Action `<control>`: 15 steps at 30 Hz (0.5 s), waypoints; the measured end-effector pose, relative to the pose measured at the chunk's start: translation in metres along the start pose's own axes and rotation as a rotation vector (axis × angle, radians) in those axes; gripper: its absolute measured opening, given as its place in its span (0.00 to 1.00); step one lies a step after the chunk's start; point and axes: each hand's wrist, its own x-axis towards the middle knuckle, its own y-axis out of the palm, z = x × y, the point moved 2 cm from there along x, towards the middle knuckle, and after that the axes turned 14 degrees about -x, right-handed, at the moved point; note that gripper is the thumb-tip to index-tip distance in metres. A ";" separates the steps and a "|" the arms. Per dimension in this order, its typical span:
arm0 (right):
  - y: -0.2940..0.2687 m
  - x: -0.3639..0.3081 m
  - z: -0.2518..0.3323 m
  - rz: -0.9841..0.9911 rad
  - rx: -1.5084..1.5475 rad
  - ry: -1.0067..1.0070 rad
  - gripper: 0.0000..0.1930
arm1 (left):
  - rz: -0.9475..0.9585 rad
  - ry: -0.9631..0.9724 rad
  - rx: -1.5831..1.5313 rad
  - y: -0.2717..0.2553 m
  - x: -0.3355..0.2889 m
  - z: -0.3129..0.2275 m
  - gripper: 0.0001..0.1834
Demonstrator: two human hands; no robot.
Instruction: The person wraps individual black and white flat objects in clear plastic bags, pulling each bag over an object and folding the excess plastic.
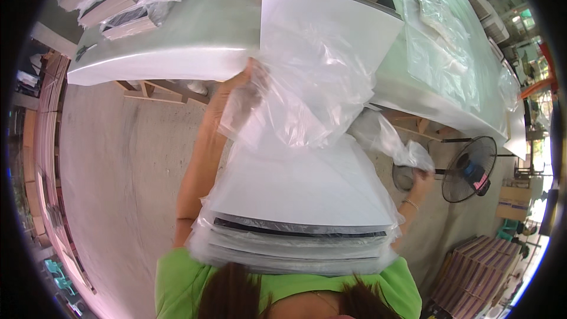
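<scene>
A clear plastic bag (313, 103) spreads crumpled over the lower part of a white flat board (331, 18) lying on the table. At its left edge my left hand (251, 77) grips the plastic, some fingers hidden behind the film. Out to the right, my right hand (422, 178) is closed round a gathered, twisted end of clear plastic, well away from the board. Close against my body rests a stack of white, plastic-wrapped flat pieces (301, 192), dark edges showing along its near side.
Wrapped stacks (127, 9) lie on the table's far left beside small scissors (85, 52). More empty-looking clear bags (446, 53) cover the right side. A black fan (471, 168) stands on the floor at right, near stacked cardboard (475, 274).
</scene>
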 end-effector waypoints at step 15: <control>0.386 -0.280 0.119 0.711 -1.004 -1.248 0.21 | 0.296 -0.043 0.980 0.031 0.005 0.047 0.13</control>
